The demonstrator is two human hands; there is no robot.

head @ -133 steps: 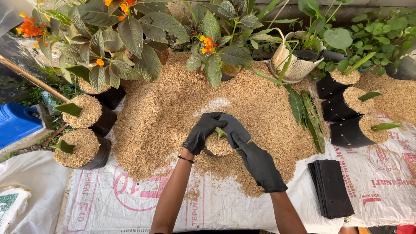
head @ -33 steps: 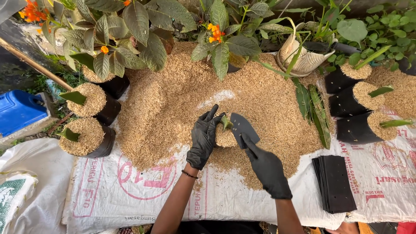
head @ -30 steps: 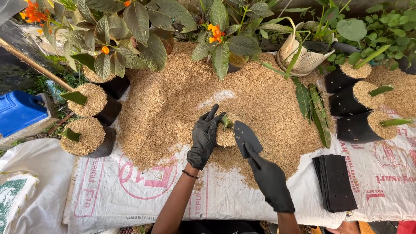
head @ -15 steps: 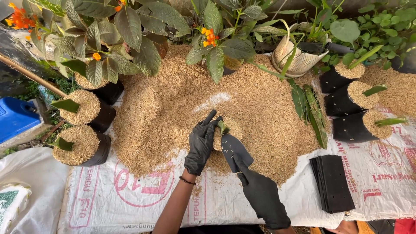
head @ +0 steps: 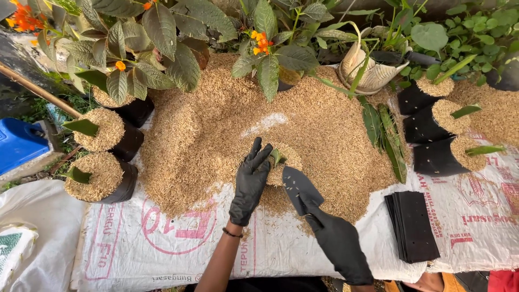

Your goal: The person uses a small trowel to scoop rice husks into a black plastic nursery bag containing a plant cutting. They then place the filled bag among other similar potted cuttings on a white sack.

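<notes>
My left hand point(head: 251, 181), in a black glove, rests against the left side of a small husk-filled grow bag point(head: 281, 167) that stands in the big pile of rice husk point(head: 216, 124). A green leaf cutting point(head: 277, 157) sticks up from the bag beside my fingers. My right hand point(head: 338, 243), also gloved in black, grips the handle of a black hand trowel point(head: 299, 188). The trowel's blade lies just right of and below the bag, pointing toward it.
Two filled black bags with cuttings point(head: 100, 154) stand at the left, three more point(head: 443, 135) at the right. A stack of flat black bags point(head: 412, 226) lies on the white sack sheet point(head: 135, 238). Loose green leaves point(head: 386, 138), potted plants point(head: 151, 48) and a blue container point(head: 19, 148) surround the pile.
My right hand has drawn the trowel back from beside the bag toward me and lower. My left hand stays against the bag, its fingers now spread upward.
</notes>
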